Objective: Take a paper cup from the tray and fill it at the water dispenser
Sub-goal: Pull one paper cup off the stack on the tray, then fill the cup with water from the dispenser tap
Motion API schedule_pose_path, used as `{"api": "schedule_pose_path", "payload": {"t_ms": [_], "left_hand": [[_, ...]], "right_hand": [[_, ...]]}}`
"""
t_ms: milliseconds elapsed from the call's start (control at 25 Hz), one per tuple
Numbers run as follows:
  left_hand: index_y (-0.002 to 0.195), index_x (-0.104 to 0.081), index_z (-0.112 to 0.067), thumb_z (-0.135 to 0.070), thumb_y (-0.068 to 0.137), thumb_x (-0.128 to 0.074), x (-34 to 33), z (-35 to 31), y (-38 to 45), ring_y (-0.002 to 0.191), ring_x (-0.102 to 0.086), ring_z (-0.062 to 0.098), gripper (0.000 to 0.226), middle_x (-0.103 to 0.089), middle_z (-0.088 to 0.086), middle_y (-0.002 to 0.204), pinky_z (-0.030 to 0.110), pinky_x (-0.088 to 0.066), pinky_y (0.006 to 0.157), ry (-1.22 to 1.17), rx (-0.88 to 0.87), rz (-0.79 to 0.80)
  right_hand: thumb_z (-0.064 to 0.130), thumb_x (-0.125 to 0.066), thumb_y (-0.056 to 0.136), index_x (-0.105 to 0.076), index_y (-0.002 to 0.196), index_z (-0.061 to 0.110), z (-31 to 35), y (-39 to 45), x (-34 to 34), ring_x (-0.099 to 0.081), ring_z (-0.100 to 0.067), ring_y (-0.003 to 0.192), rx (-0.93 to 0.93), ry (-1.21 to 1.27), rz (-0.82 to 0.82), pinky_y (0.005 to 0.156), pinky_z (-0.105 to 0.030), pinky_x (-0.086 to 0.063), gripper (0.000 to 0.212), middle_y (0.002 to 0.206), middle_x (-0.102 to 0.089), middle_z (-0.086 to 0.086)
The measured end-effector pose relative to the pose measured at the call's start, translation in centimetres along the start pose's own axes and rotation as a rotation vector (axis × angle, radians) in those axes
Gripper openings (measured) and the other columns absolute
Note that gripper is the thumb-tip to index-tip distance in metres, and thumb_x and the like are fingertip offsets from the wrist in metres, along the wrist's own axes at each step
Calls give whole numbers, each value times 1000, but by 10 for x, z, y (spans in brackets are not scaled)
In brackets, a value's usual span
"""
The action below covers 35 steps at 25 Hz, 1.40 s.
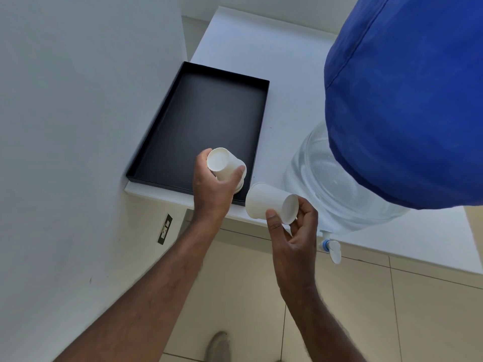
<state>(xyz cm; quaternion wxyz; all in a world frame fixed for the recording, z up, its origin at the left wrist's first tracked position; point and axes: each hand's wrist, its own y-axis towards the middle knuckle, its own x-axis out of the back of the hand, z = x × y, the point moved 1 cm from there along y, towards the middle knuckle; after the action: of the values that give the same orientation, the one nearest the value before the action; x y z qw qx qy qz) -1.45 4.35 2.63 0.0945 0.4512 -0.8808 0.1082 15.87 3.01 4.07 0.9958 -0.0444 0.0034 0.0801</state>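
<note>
A black tray (203, 111) lies on the white counter. Over the tray's near right corner my left hand (213, 189) grips a short stack of white paper cups (224, 165), bottom up and tilted. My right hand (292, 231) holds a single white paper cup (269, 203) on its side, base toward the right, just off the counter's front edge. The water dispenser (334, 184) is a clear jar under a blue-covered bottle (407, 100). Its white and blue tap (332, 248) sticks out over the counter edge, just right of my right hand.
The white counter (287, 74) runs back to the wall and on to the right under the dispenser. A grey wall (78, 126) stands close on the left with a socket plate (165, 228). Beige floor tiles and a shoe (218, 346) lie below.
</note>
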Motion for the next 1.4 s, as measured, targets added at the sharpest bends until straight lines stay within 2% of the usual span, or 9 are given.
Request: {"api": "schedule_pose_path", "payload": {"t_ms": [160,400,520,640,800,960,1160,1280,1400], "left_hand": [[141,-47,-21,-25,82,-81,-4,7,7,120,-55,22,68,-58,0,133,42,-51,102,159,-131,58],[156,-33,-24,-24,86,-78,-5,24,12,136,-43,22,83,-46,3,150,32,-41,107,302,-166,128],[157,-30,-20,-29,89,-74,-4,25,-16,144,-31,24,82,-38,6,158,30,-29,112,285,-155,-3],[144,-45,-22,-46,91,-58,-5,26,-78,132,-42,25,59,-49,-1,142,37,-39,108,87,-26,-108],[119,-63,-34,-74,79,-57,-18,14,-150,99,-64,5,58,-69,-14,110,13,-50,77,-254,260,323],[123,-65,-32,-54,70,-80,-34,5,-168,104,-71,11,59,-75,-7,114,22,-58,78,-228,336,667],[129,-62,-36,-42,66,-87,-44,8,-172,110,-67,4,68,-70,-14,121,24,-58,90,114,148,880],[126,-58,-47,-50,64,-86,-51,10,-177,108,-61,-8,68,-66,-26,119,13,-53,84,228,56,973],[126,-56,-51,-66,72,-73,-58,11,-176,107,-62,-1,59,-64,-21,121,21,-55,86,300,12,882]], "right_hand": [[16,-76,94,-51,132,29,-5,-5,11,-68,-4,116,-29,-21,-10,87,-15,-57,48,131,-64,11],[4,-78,89,-51,124,26,-10,-10,23,-71,-11,113,-50,-2,-36,92,-26,-60,49,121,-66,11],[-1,-78,87,-50,122,27,-8,-17,33,-71,-10,111,-52,13,-56,86,-27,-62,53,123,-64,8],[-7,-77,85,-48,118,28,-5,-31,49,-69,-12,111,-48,44,-92,81,-25,-60,56,118,-63,16],[-9,-77,85,-46,115,27,-11,-62,73,-70,-12,111,-79,60,-93,91,-31,-61,56,115,-67,24],[1,-82,85,-48,119,34,-29,-92,103,-66,-16,121,-141,-1,-104,101,-40,-57,58,124,-64,18],[30,-89,78,-47,128,45,-40,-94,125,-62,-2,120,-179,-153,-99,92,-13,-52,67,124,-62,28],[49,-83,71,-52,128,46,-46,-84,137,-65,-2,114,-220,-211,-85,87,-14,-52,65,124,-66,21],[50,-84,72,-54,124,45,-57,-76,148,-64,-3,109,-249,-272,-141,82,-13,-52,60,123,-64,18]]}}
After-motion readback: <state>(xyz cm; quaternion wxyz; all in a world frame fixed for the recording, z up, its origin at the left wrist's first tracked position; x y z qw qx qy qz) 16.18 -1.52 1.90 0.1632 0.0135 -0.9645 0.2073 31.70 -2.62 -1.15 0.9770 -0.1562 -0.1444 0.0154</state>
